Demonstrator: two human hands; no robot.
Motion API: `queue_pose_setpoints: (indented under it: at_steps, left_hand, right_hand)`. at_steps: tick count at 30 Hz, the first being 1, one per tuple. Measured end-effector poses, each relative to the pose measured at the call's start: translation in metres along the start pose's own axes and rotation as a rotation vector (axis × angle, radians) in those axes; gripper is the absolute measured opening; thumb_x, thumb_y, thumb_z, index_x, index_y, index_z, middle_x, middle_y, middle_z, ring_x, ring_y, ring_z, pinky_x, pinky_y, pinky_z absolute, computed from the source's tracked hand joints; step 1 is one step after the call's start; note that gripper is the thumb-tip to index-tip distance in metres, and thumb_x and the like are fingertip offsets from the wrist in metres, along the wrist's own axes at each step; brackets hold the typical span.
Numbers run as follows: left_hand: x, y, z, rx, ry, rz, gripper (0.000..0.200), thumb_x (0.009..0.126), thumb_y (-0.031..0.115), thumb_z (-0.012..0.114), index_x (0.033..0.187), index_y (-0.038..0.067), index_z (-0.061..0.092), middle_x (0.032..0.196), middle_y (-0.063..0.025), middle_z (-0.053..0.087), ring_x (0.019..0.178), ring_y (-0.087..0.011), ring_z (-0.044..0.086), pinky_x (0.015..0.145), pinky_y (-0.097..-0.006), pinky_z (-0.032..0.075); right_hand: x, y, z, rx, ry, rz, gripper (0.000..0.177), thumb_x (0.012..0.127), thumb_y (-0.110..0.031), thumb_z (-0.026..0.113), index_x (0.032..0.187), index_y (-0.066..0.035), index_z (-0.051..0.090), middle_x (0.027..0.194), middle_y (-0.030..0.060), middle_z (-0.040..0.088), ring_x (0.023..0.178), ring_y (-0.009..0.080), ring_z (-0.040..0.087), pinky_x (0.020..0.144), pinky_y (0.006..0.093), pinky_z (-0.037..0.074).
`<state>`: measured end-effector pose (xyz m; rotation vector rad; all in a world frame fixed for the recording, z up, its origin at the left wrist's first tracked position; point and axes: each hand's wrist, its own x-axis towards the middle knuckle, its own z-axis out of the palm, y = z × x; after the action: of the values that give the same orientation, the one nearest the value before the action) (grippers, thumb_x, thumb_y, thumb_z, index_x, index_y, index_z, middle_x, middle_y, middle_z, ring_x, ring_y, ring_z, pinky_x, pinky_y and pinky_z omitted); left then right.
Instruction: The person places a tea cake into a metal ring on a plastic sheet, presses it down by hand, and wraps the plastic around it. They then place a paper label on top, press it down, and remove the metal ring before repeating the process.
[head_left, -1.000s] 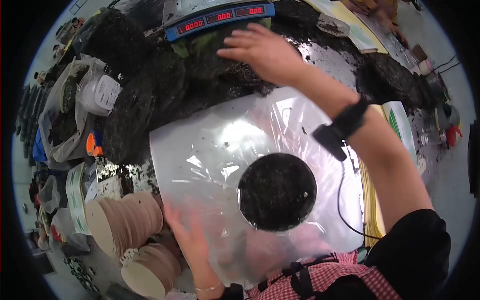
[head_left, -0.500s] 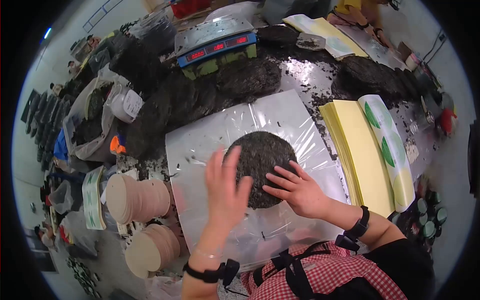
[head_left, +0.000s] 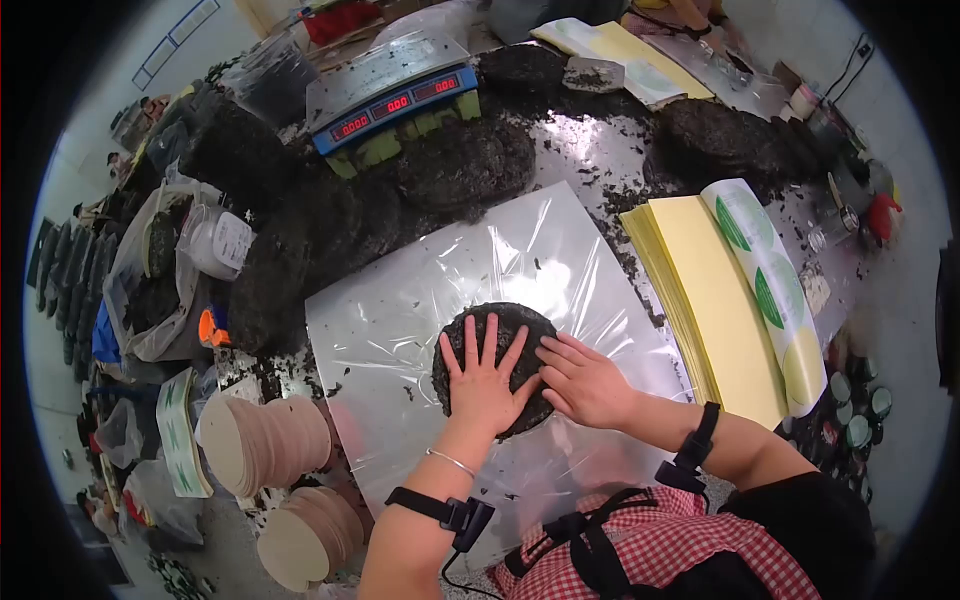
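Note:
A round, dark, flat cake (head_left: 519, 314) lies on clear plastic sheets (head_left: 390, 310) in front of me. Flat on top of it rests my left hand (head_left: 487, 382), its fingers spread. My right hand (head_left: 583, 382) touches the cake's right edge, with its fingers extended and lying near one another. Some dark crumbs are scattered over the plastic. Neither hand is wrapped round anything.
Behind the sheets are dark cakes (head_left: 470, 165) and a blue scale (head_left: 395, 105). Yellow sheets (head_left: 715, 310) lie at right, beside a printed roll (head_left: 770, 290). Round cardboard discs (head_left: 265, 442) stand at left. Another person's arm (head_left: 690, 14) shows at top right.
My left hand has come down onto the cake with its fingers spread. The cake sits lower in view. The camera view has shifted somewhat, and my right hand stays by the cake's right edge.

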<state>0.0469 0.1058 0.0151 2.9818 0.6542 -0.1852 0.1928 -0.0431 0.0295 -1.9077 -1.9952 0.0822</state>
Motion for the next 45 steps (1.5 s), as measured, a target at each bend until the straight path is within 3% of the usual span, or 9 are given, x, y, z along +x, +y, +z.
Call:
queue_pose_setpoints:
  at_steps: [13,21,23,25,29,32,36,41,45]
  left_hand:
    - [0.011,0.0,-0.001,-0.31,-0.28,-0.085,0.088,0.093,0.072,0.044,0.164,0.033,0.009,0.17,-0.0184,-0.007,0.154,-0.0448,-0.013,0.115,-0.0695,-0.013]
    - [0.008,0.019,0.013,-0.127,-0.131,-0.132,0.099,0.089,0.067,0.059,0.165,0.028,0.009,0.17,-0.0179,-0.008,0.154,-0.0443,-0.012,0.114,-0.0722,-0.01]
    - [0.008,0.016,0.025,-0.089,-0.022,-0.118,0.097,0.088,0.069,0.058,0.164,0.031,0.013,0.17,-0.0169,-0.002,0.155,-0.0435,-0.008,0.116,-0.0706,-0.009]
    - [0.014,0.017,0.008,-0.113,-0.002,-0.146,0.096,0.088,0.066,0.061,0.164,0.03,0.015,0.17,-0.0165,0.002,0.155,-0.0439,-0.005,0.117,-0.0704,-0.007]
    - [-0.041,0.032,-0.046,-0.737,0.394,-0.117,0.046,0.092,0.036,0.068,0.128,0.007,0.066,0.137,-0.0239,0.058,0.125,-0.0388,0.057,0.109,-0.0493,0.041]
    - [-0.161,0.092,-0.1,-1.356,0.131,0.493,0.034,0.095,0.025,0.061,0.118,0.001,0.066,0.125,-0.016,0.066,0.118,-0.0357,0.06,0.107,-0.0445,0.041]
    - [-0.199,0.101,0.03,-0.829,0.051,-0.156,0.08,0.089,0.041,0.07,0.146,-0.003,0.038,0.152,-0.0241,0.038,0.145,-0.0403,0.028,0.12,-0.0475,0.022]
    - [-0.149,0.047,0.04,-0.565,0.75,-0.367,0.114,0.08,0.045,0.081,0.157,-0.007,0.014,0.155,-0.0347,0.029,0.146,-0.0534,0.02,0.12,-0.0587,0.018]
    - [-0.057,0.037,-0.028,-0.709,0.618,-0.258,0.06,0.089,0.031,0.072,0.132,-0.006,0.051,0.132,-0.0323,0.058,0.129,-0.0401,0.056,0.103,-0.0475,0.048]
  right_hand:
    - [-0.017,-0.026,-0.01,0.116,-0.121,-0.011,0.02,0.093,-0.019,0.065,0.109,-0.007,0.067,0.114,0.0212,0.065,0.124,0.0403,0.057,0.118,0.0528,0.035]
    - [-0.136,-0.006,-0.034,0.277,0.628,0.882,0.03,0.095,-0.019,0.068,0.115,0.004,0.067,0.104,0.0236,0.07,0.103,0.0316,0.069,0.097,0.0434,0.052]
    - [-0.119,-0.012,-0.036,1.152,-0.159,1.092,0.031,0.098,-0.021,0.065,0.109,0.008,0.068,0.083,0.0189,0.071,0.08,0.027,0.072,0.081,0.0386,0.058]
    - [-0.104,-0.016,-0.085,1.172,-0.062,0.765,0.031,0.102,-0.023,0.061,0.108,0.006,0.071,0.071,0.0131,0.069,0.061,0.0213,0.067,0.067,0.0346,0.057]
    - [-0.153,-0.037,-0.07,1.547,-0.215,0.326,0.035,0.095,-0.024,0.072,0.115,0.004,0.071,0.09,0.0139,0.073,0.078,0.0233,0.07,0.077,0.0336,0.057]
    - [-0.132,-0.001,0.019,0.406,0.142,0.285,0.099,0.071,-0.041,0.091,0.147,0.003,0.045,0.142,0.0249,0.053,0.131,0.0368,0.051,0.11,0.047,0.041]
    - [-0.032,0.014,0.053,0.922,0.61,0.309,0.149,0.057,-0.042,0.097,0.162,-0.004,-0.001,0.141,0.0227,0.052,0.139,0.0339,0.041,0.119,0.0462,0.026]
    - [0.021,-0.001,0.024,0.566,0.465,0.383,0.097,0.069,-0.023,0.086,0.153,-0.011,0.039,0.108,0.0086,0.061,0.104,0.0254,0.056,0.108,0.043,0.034]
    - [0.041,-0.008,0.026,-0.046,0.066,0.248,0.057,0.071,-0.016,0.075,0.127,-0.013,0.067,0.111,0.0092,0.065,0.109,0.029,0.055,0.11,0.0458,0.032]
